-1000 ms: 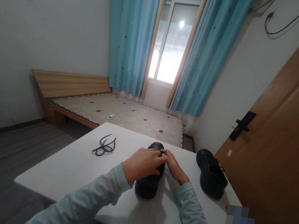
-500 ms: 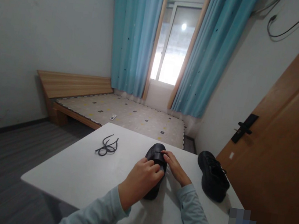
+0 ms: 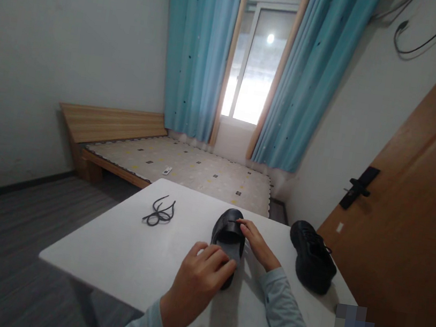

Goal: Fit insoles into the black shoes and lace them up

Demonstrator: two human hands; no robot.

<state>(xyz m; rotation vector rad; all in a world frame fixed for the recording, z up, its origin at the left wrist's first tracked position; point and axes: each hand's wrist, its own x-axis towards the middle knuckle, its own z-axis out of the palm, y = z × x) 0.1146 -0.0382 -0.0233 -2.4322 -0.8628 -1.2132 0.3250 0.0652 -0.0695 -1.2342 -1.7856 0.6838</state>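
Left hand [image 3: 197,279] back at shoe [image 3: 228,230] heel.

The left hand [image 3: 195,282] covers the heel of the black leather shoe [image 3: 228,235] mid-desk. A pixelated patch hides the white desk [image 3: 127,259] at its near right corner.

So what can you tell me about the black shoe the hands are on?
The black shoe looks like smooth, slightly shiny leather or something like it. It sits upright on its sole on the white table, rounded toe pointing away toward the bed. No lace shows on it, and a grey insole shows in its opening. The left hand rests at its heel end, and the right hand touches its upper near the opening.
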